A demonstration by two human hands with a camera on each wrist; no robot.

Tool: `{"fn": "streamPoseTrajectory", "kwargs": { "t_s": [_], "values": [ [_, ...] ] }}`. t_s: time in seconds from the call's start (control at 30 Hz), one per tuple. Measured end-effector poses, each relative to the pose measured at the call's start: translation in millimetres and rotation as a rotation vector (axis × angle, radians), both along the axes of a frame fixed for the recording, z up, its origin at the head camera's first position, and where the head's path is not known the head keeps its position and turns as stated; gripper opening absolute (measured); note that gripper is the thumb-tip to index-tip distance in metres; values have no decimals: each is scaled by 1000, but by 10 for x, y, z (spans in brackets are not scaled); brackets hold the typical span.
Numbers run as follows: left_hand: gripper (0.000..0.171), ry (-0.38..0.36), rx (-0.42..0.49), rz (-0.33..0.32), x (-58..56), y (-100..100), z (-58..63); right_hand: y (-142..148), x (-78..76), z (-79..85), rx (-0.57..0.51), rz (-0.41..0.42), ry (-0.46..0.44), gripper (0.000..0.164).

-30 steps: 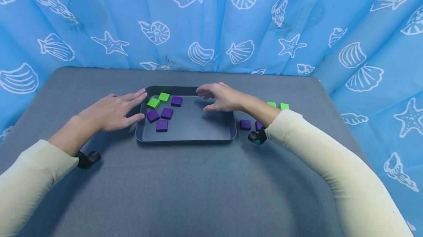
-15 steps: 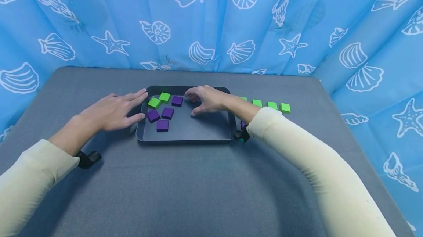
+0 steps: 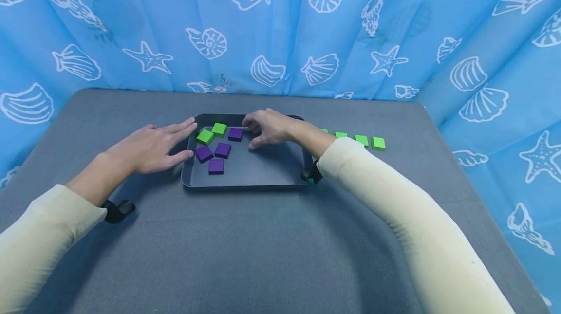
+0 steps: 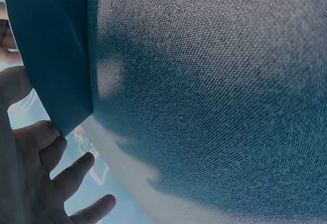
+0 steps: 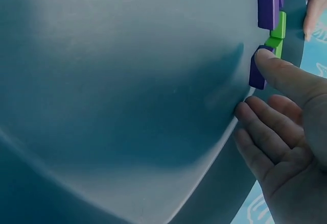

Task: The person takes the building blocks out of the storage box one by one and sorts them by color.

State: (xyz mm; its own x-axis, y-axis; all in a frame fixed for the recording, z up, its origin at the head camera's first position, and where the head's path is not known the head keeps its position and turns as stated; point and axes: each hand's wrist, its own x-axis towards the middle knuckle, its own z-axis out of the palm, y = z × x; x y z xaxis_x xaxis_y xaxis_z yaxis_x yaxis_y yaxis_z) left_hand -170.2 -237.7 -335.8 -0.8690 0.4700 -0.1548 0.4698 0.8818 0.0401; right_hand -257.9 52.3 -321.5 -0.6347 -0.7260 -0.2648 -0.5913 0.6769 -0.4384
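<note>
A dark grey tray [image 3: 258,170] lies on the table with several blocks in its left half. Two are green [image 3: 205,136]; the rest are purple [image 3: 216,166]. My left hand [image 3: 149,151], fingers extended, touches the tray's left rim with thumb and fingertips, as the left wrist view also shows at the tray wall [image 4: 56,50]. Over the tray, my right hand [image 3: 269,128] has thumb and fingers apart and holds nothing. Just left of its fingertips lies the nearest purple block [image 3: 235,134]; in the right wrist view the thumb overlaps that purple block [image 5: 257,76].
A row of green blocks [image 3: 378,143] sits on the grey table [image 3: 245,250] right of the tray, partly behind the right forearm. A blue curtain [image 3: 280,27] with white shells hangs behind and to the right.
My right hand has moved left over the tray toward the nearest purple block. Its forearm now hides the purple blocks seen right of the tray. The left hand has stayed in place.
</note>
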Motion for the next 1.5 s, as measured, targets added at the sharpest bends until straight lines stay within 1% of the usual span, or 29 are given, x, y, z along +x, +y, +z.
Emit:
{"fn": "streamPoseTrajectory", "kwargs": {
  "t_s": [0.27,0.47,0.6,0.77,0.87,0.97,1.2,1.37,1.5],
  "values": [
    [76,-8,0,9,1,6,-16,-119,-24,-34,-24,-33,8,64],
    [76,-5,2,5,-3,6,-6,-217,-49,-29,-21,-50,10,63],
    [76,2,6,-1,-5,9,2,-254,-52,-22,-12,-51,32,61],
    [75,10,10,-13,-3,7,7,-296,-43,-48,14,-63,80,57],
    [75,6,4,-23,3,10,13,-321,-35,-69,32,-62,118,55],
    [76,-2,-1,-30,6,14,18,-332,-26,-81,45,-56,137,53],
    [75,-1,5,-6,10,9,17,-275,-10,-61,50,-38,123,52],
    [75,4,8,-8,6,13,6,-200,27,-21,56,-10,101,53],
    [75,7,7,-9,2,14,-4,-126,73,9,32,13,71,53]
  ]
}}
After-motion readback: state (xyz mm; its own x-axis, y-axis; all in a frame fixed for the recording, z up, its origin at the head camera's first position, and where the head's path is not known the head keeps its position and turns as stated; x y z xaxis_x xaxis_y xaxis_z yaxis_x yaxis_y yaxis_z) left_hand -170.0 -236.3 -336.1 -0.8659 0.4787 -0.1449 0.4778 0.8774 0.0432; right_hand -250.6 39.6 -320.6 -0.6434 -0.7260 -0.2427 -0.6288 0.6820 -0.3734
